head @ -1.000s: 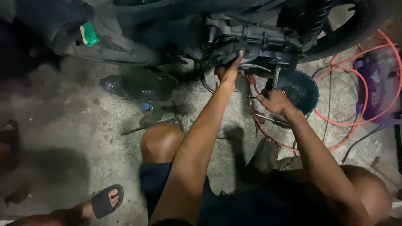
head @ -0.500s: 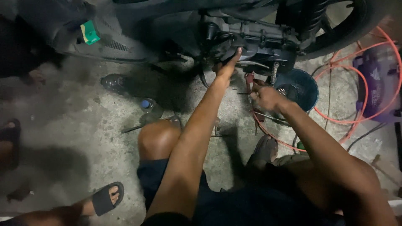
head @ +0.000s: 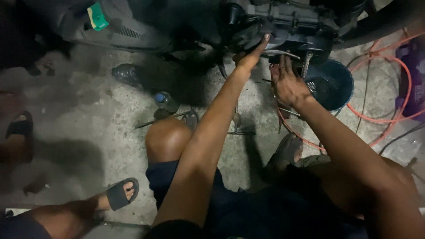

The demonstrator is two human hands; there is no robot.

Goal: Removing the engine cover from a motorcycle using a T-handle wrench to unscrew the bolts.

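Reaching up toward twelve o'clock, the left hand (head: 250,56) is extended with fingers straight, fingertips pressed against the underside of the dark engine casing (head: 283,24) of a motorcycle; it grips nothing. Just beside it at three o'clock, the right hand (head: 287,82) is open, fingers spread and pointing up toward the same casing, its fingertips at a thin metal rod (head: 280,53) that runs beneath the engine. Whether they actually touch the rod cannot be told in the dim light.

At three o'clock from the right hand stands a round dark-blue basin (head: 333,86) on the concrete floor (head: 88,132), with a threaded bolt or spring (head: 306,62) hanging just above its rim. An orange hose (head: 389,117) loops across the floor around the basin, toward four o'clock.

At nine o'clock from the left hand, two plastic bottles lie on the floor: a dark bottle (head: 126,74) and a blue-capped bottle (head: 166,102) nearer the person's bare knee (head: 167,138). A thin metal tool (head: 161,118) lies just beside the knee. The motorcycle's grey body panel (head: 119,26) carries a green tag (head: 97,17) at eleven o'clock.

At seven o'clock, another person's foot in a grey slide sandal (head: 120,194) rests on the floor, well apart from the work.
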